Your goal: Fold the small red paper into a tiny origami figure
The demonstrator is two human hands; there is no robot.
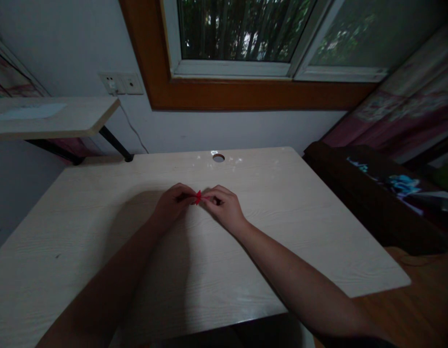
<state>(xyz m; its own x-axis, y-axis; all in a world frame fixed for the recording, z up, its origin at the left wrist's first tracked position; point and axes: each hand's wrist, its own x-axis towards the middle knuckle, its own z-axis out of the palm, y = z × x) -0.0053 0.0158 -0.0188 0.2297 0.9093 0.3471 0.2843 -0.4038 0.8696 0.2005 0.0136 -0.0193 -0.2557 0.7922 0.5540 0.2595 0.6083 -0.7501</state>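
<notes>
A small red object (198,197), its long axis too small to tell, is held over the pale worktop (300,232). At its nine o'clock, the left hand (175,199) pinches one side; at three, the right hand (226,204) pinches the other, equally near. A round hole (218,158) lies toward one o'clock.

Dim room: pale wood-grain desk (300,232) below a wood-framed window (246,34), white wall (71,43), flowered curtain (401,101) right.
</notes>
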